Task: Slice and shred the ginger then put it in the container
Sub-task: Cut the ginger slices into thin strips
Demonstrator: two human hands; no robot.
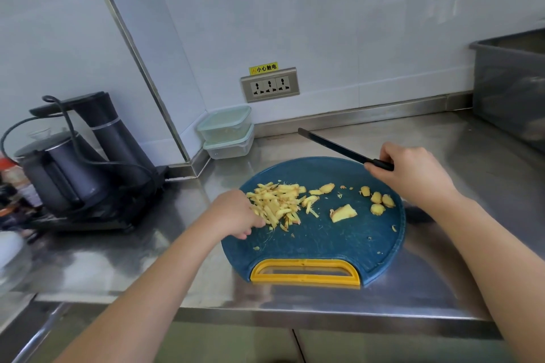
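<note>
on the blue cutting board (309,239), the left hand (236,215) curls against the shredded ginger (277,203) at nine o'clock, grip unclear; the right hand (413,174) grips the knife (336,146) at two o'clock.

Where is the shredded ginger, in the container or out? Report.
Out: shredded ginger lies piled on the cutting board under the left hand; containers stand apart by the wall.

The brushed stainless-steel table (442,141) gleams with reflections. The round blue cutting board (324,239), probably plastic, looks matt and knife-scored. The pale yellow ginger shreds (277,203) look fibrous.
</note>
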